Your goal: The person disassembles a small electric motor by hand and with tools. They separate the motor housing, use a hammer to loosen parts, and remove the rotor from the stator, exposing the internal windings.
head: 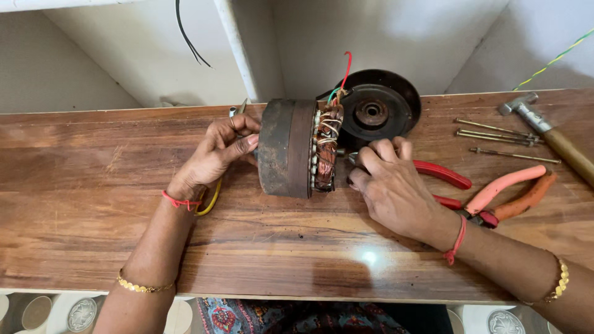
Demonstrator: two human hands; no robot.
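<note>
A rusty round motor stator [292, 148] with copper windings and red and green wires stands on its edge in the middle of the wooden bench [93, 204]. My left hand [213, 154] presses against its left face and pinches a small metal tool with a yellow lead under the palm. My right hand [393, 185] grips red-handled pliers [442, 174], whose nose points into the windings on the stator's right side.
A dark round end cover [377, 110] leans behind the stator. Orange-handled pliers [510, 195] lie right of my right hand. Long bolts [495, 135] and a hammer [547, 131] lie at the far right. White walls rise behind the bench.
</note>
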